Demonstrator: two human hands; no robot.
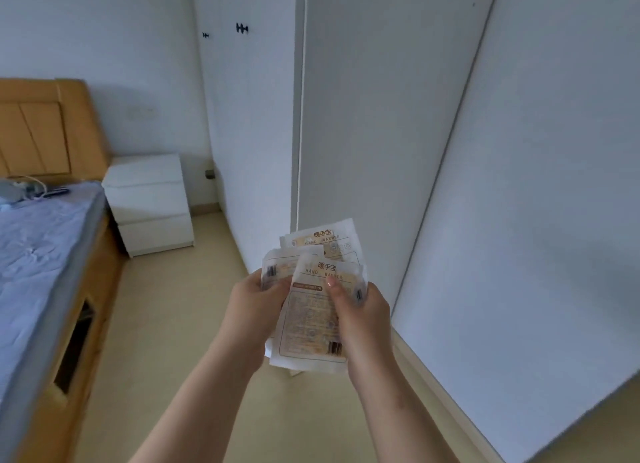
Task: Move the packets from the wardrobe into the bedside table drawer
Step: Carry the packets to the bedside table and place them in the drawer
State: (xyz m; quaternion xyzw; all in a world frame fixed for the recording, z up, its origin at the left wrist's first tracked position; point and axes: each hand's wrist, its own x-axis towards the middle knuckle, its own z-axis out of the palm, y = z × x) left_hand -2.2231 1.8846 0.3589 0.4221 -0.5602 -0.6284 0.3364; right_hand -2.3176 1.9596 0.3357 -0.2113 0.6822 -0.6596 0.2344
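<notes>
A fanned bunch of white hand warmer packets (313, 320) with orange print is held in front of me at chest height. My left hand (252, 306) grips the bunch from its left edge, thumb over the front. My right hand (360, 317) grips it from the right, thumb pressed on the top packet. The white bedside table (149, 203), with two drawers both shut, stands to the far left beside the bed. The white wardrobe (363, 116) rises just behind the packets, and its doors look shut.
A bed (41, 254) with a blue sheet and a wooden frame fills the left side; a cable and small items lie near its orange headboard. Beige floor runs between bed and wardrobe towards the bedside table. Black hooks hang on the far wall panel.
</notes>
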